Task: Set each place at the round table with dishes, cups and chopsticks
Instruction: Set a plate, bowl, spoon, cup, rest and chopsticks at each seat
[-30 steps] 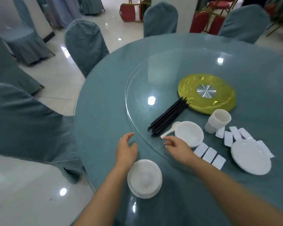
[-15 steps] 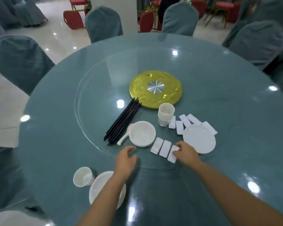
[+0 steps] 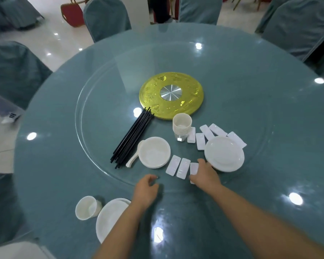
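The right hand (image 3: 205,175) pinches a white chopstick rest (image 3: 194,168), covering its near end. The left hand (image 3: 146,190) hovers over the surface (image 3: 64,146), fingers loosely curled, holding nothing.

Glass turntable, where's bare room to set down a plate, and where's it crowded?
Bare: the turntable's far half beyond the gold centre disc, and its left part, left of the black chopsticks. Crowded: the near right, where bowl, stacked cups, chopstick rests, stacked plates and right hand cluster.
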`<action>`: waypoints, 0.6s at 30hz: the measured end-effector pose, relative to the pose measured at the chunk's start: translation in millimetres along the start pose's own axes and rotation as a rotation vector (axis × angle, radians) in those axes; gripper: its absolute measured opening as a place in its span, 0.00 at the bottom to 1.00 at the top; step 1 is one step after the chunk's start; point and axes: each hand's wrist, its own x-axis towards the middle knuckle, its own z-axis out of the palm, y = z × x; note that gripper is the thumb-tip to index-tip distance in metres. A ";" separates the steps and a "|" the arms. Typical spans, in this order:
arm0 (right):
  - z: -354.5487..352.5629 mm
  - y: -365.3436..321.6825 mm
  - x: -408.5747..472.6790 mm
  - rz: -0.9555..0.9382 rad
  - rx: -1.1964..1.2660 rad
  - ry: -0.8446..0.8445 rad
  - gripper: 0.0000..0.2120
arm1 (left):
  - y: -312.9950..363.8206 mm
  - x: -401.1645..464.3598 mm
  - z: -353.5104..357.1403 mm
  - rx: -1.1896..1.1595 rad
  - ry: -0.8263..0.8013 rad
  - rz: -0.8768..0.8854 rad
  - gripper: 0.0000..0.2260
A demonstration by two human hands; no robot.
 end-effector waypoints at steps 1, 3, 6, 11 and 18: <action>0.9 0.4 -0.2 0.001 -0.001 0.000 0.31 | -0.8 -1.2 0.7 -0.005 0.003 -0.004 0.13; 1.6 1.6 -1.6 -0.006 -0.025 0.014 0.31 | -2.5 -2.3 1.9 -0.008 0.007 -0.006 0.12; 2.0 9.1 -6.1 -0.039 -0.049 0.020 0.27 | -2.5 -8.5 4.6 -0.017 0.007 -0.009 0.13; -0.9 18.5 -17.2 -0.115 0.083 -0.073 0.23 | -10.4 -29.4 2.3 -0.009 0.022 0.002 0.13; 21.5 -6.8 -47.7 -0.426 -0.043 -0.256 0.19 | -29.9 -61.7 -20.2 -0.104 0.118 0.054 0.13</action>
